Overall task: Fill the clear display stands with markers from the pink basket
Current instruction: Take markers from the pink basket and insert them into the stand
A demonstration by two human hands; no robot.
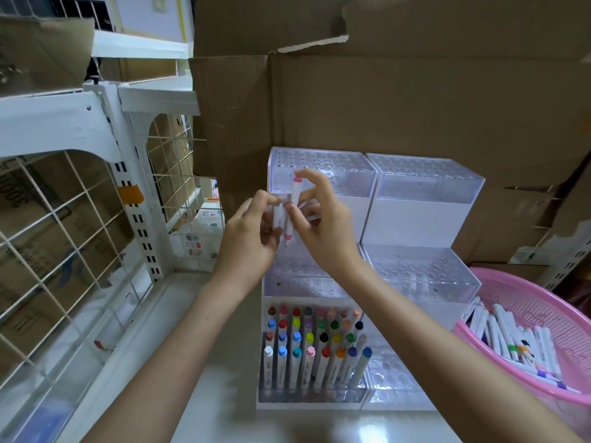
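Two clear stepped display stands [422, 199] stand side by side in front of me. The lowest tier of the left stand [313, 350] holds several markers with coloured caps upright; the upper tiers show bare holes. My right hand [323, 225] pinches a white marker with pink ends [293, 206] upright above the middle tier. My left hand [252, 238] grips a small bunch of white markers [277, 215] right beside it. The pink basket [543, 318] at the right holds several loose markers.
Cardboard boxes [399, 100] rise behind the stands. A white wire-grid rack [80, 219] fills the left side. The stands rest on a pale surface [224, 394] whose bare part lies near my forearms.
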